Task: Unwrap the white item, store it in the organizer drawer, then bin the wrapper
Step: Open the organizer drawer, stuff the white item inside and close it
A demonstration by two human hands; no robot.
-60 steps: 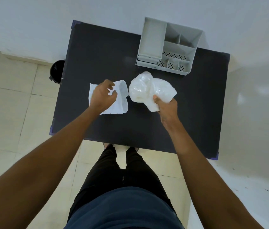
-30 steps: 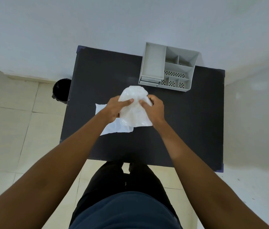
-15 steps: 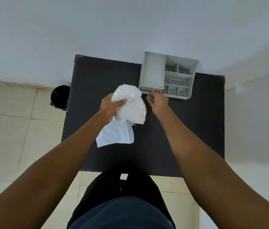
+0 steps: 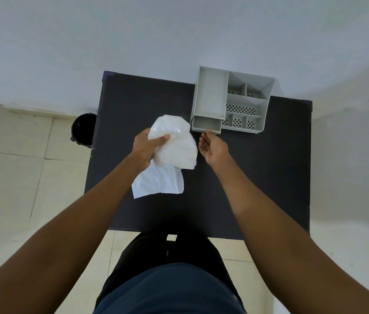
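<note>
Two bare arms reach over a dark tabletop [image 4: 258,177], the largest thing here, which stands against a pale wall [image 4: 133,41] on a floor of cream tiles [image 4: 20,189]. Near the table's far right corner sits a grey plastic organizer [image 4: 210,96], with one long open bin on its left and smaller compartments with perforated bottoms on its right. A small drawer [image 4: 206,124] at the organizer's front left is pulled out toward the person, and its inside looks bare.

Held above the table's middle, the white item [image 4: 176,143] is a soft, crumpled, translucent bundle. The left hand [image 4: 145,147] is clenched around its left side, thumb pressed across the front. A flatter white wrapper [image 4: 158,182] hangs below that bundle from the same grip; whether its lower edge touches the table cannot be told. The bundle's upper right edge lies just beside the drawer's left corner.

To the right, the right hand [image 4: 213,147] is loosely cupped, palm turned left, with its fingertips touching or nearly touching the drawer's front edge; it holds nothing else. A black bin [image 4: 81,129] stands on the floor beside the table's left edge, partly hidden by it.
</note>
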